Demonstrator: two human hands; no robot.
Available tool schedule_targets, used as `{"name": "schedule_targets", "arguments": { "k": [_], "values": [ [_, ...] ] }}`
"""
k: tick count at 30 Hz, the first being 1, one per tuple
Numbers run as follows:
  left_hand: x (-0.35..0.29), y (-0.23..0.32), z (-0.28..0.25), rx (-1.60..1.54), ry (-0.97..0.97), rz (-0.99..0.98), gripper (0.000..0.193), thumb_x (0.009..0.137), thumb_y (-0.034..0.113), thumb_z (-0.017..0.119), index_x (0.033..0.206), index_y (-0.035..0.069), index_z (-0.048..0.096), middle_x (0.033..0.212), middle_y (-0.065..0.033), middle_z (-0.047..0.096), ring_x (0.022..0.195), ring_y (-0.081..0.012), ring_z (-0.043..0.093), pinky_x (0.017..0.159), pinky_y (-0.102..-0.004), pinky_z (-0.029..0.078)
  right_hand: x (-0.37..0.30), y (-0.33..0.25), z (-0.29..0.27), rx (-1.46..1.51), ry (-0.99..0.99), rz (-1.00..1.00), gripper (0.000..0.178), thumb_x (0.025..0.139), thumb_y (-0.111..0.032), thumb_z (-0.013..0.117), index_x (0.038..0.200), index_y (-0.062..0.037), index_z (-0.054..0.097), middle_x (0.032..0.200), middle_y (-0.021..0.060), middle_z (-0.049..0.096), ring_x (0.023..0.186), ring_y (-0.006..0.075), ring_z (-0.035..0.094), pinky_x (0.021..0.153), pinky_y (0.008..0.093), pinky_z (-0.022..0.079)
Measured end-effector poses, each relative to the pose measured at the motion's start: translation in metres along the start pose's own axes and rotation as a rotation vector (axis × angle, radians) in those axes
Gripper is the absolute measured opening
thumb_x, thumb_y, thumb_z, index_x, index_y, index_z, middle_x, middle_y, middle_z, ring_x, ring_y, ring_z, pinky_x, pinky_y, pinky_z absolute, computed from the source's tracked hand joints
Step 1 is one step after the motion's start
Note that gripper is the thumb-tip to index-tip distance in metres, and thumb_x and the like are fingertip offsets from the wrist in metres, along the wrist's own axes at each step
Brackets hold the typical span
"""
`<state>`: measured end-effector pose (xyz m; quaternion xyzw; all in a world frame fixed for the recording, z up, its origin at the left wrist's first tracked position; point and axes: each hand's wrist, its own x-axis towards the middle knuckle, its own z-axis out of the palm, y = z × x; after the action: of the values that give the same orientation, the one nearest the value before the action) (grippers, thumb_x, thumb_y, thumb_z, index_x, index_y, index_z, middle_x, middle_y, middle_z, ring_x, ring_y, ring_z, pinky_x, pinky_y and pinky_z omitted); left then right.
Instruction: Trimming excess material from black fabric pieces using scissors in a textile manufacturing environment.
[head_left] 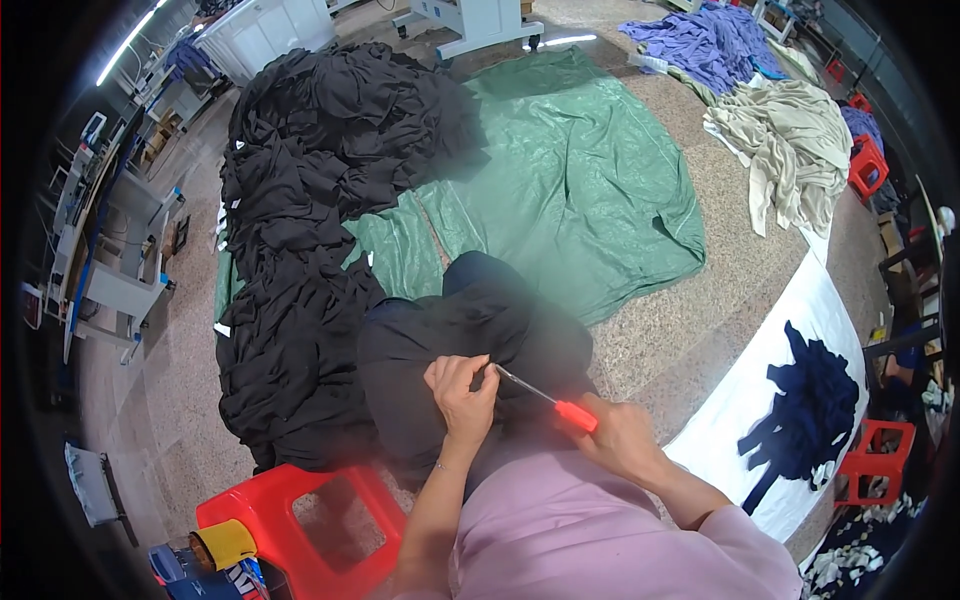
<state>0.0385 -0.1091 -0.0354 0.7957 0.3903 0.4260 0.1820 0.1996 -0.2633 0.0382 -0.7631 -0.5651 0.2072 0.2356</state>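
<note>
My left hand (465,402) is raised over my lap, thumb and forefinger pinched together. Whatever they hold is too small to make out. In my right hand (622,438) is a red-handled tool with a thin metal shaft (577,416). Its shaft points up and left, the tip close to my left fingertips; whether they touch is unclear. Dark fabric (420,365) covers my lap beneath both hands. A long heap of black garments (300,205) lies to my left and ahead, running up against my legs.
A green plastic sheet (590,190) spreads ahead. Close on my left stands a red stool (260,500) beside a yellow thread cone (224,544). White cloth (720,430) on the right bears dark blue pieces (815,405). Purple (710,45) and beige cloth piles (785,140) lie far right.
</note>
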Motion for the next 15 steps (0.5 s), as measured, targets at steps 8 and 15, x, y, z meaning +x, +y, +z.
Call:
{"name": "schedule_targets", "arguments": {
  "k": [8,15],
  "values": [
    [0.016,0.026,-0.003,0.142,-0.014,0.092,0.02,0.074,0.005,0.072,0.092,0.01,0.068,0.089,-0.0012,0.063,0.086,-0.0229,0.058,0.085,-0.0377,0.039,-0.001,0.009,-0.005,0.011,0.149,0.093,0.033,0.088,-0.04,0.07,0.083,-0.009,0.061,0.062,0.0149,0.063,0.057,0.0373,0.064,0.051,0.048,0.048],
    [0.045,0.022,0.033,-0.19,-0.356,-0.061,0.019,0.08,0.005,0.071,0.098,0.007,0.07,0.095,-0.0069,0.06,0.086,-0.0282,0.061,0.075,-0.042,0.049,0.002,0.022,-0.015,0.016,0.2,0.18,0.033,0.088,-0.041,0.071,0.082,-0.0094,0.061,0.061,0.0139,0.063,0.059,0.038,0.064,0.052,0.0483,0.047]
  ]
}}
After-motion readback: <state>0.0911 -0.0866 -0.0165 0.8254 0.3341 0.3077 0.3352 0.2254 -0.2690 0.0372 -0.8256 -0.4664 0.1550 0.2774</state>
